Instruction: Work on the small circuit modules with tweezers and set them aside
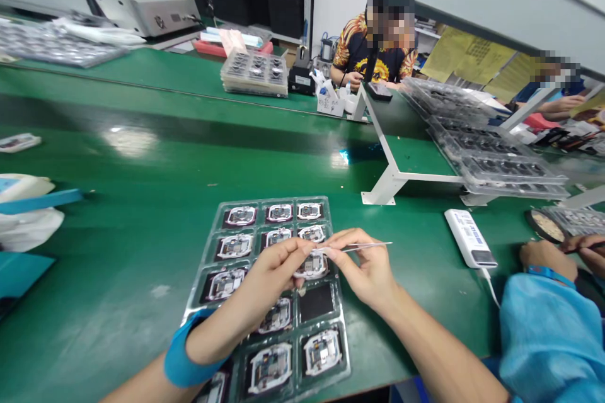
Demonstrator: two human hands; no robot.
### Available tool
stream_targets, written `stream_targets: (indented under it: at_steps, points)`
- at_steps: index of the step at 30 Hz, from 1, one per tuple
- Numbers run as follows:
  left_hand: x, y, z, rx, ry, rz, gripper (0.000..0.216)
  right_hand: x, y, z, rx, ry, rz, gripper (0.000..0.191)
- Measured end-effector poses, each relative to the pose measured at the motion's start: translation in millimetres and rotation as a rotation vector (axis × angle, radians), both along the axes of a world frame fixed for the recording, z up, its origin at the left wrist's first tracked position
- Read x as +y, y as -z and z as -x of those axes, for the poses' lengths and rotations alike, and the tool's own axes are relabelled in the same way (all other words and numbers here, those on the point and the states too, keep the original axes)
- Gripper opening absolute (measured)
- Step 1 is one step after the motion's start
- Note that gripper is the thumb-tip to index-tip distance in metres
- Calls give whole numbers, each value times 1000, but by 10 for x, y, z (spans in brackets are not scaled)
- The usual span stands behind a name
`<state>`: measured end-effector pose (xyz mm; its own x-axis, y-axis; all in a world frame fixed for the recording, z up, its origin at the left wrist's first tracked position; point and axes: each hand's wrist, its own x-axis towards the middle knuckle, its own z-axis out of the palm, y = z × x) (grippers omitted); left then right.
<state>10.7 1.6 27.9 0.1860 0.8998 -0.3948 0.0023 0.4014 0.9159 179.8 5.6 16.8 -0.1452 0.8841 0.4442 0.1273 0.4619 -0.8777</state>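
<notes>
One small whitish piece (318, 251) is pinched just above the right column of a clear plastic tray with square compartments (297, 362); it is too small for us to tell its detail. Our left hand (275, 266) has its grip clamped on the piece, thumb and forefinger together. Our right hand (368, 272) meets it there, its grip closed around slim silvery tweezers (378, 244) that stick out to the right. In the tray we see white-framed circuit assemblies (322, 351), and one right-column compartment shows a flat dark pad (316, 302). We wear a bright blue wristband (182, 359) on the left wrist. The tray rests on a glossy green bench (155, 201). To its right lies a white oblong device with a cable (466, 233), near a co-worker's blue sleeve (543, 327). Farther off, a white-legged green shelf (420, 156) carries stacked clear trays (501, 148).
</notes>
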Motion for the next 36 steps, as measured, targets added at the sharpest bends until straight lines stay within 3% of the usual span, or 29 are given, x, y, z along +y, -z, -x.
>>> stream_targets:
  at_steps: [10, 16, 21, 25, 29, 33, 36]
  points:
    - [-12, 9, 19, -61, -4, 32, 26, 11, -1, -18, -41, -2, -49, 3]
    - [-3, -10, 44, -104, 160, -76, 44, 67, 39, -27, 157, 75, 60, 4]
    - [34, 76, 30, -73, 243, -172, 34, 141, 79, -54, 239, 143, 90, 7]
    - [41, 84, 77, 155, 364, -348, 28, 199, 113, -85, 189, 199, 91, 8]
    - [-103, 159, 117, 498, 449, -669, 27, 239, 152, -103, 168, 218, 83, 7]
    - [-361, 402, 107, 753, 393, -933, 29, 241, 161, -110, 161, 211, 68, 7]
    - [-546, 495, 91, 907, 326, -1038, 28, 225, 155, -110, 168, 189, 61, 6]
